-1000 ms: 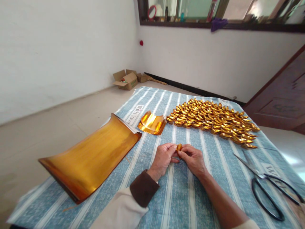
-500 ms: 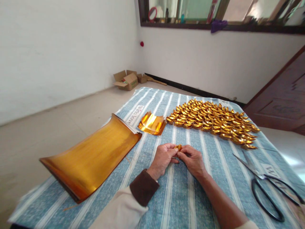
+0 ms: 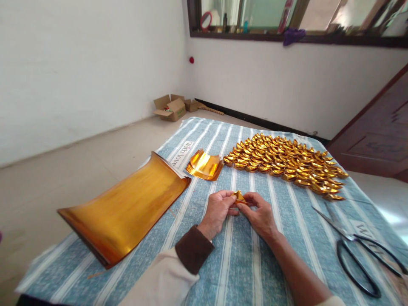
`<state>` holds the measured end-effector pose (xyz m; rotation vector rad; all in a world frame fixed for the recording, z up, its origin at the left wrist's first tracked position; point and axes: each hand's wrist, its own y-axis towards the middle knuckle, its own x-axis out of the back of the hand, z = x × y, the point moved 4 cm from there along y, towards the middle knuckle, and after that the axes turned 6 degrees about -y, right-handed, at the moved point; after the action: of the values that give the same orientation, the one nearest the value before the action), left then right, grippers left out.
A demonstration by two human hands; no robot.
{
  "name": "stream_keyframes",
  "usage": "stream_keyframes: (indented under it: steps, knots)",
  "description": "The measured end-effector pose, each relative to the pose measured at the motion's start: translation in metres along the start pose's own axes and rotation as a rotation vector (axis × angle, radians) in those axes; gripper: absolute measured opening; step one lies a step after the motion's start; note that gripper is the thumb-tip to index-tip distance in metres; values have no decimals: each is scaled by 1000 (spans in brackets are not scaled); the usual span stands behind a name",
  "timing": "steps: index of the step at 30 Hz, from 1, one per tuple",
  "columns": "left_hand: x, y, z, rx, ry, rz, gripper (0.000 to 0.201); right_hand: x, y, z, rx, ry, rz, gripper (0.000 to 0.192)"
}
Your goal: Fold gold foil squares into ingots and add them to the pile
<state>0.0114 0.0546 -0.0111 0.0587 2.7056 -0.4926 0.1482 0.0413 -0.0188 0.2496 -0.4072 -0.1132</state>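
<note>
Between my two hands is a small piece of folded gold foil paper (image 3: 239, 196), its peaked top showing above the fingers. My left hand (image 3: 219, 211) pinches its left side with thumb and fingers. My right hand (image 3: 259, 213) grips the right side, thumb against the near face. The fingers cover the paper's lower part. Beyond the hands lies a small stack of curled gold foil squares (image 3: 204, 165). Several folded gold paper ingots (image 3: 280, 159) stand in packed rows at the far right of the table.
A large stack of gold foil sheets (image 3: 127, 208) lies at the left, overhanging the table edge. Black-handled scissors (image 3: 350, 238) rest open at the right. A striped blue cloth (image 3: 236, 272) covers the table. Cardboard boxes (image 3: 172, 108) sit on the floor by the wall.
The folded paper between my fingers now shows more of its peaked top and looks wider. Both hands stay in nearly the same place, and the view has shifted slightly.
</note>
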Motion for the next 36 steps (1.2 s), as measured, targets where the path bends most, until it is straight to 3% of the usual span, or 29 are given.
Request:
stream_keyframes:
  steps: [10, 25, 36]
  knots:
    - [2, 0, -3, -60, -12, -55, 11, 1, 1, -1, -54, 2, 12, 28]
    - [2, 1, 1, -9, -78, -2, 12, 0, 0, -2, -97, 131, 1, 26]
    - [0, 0, -2, -88, -56, -38, 13, -1, 1, -2, -183, 255, 30, 35]
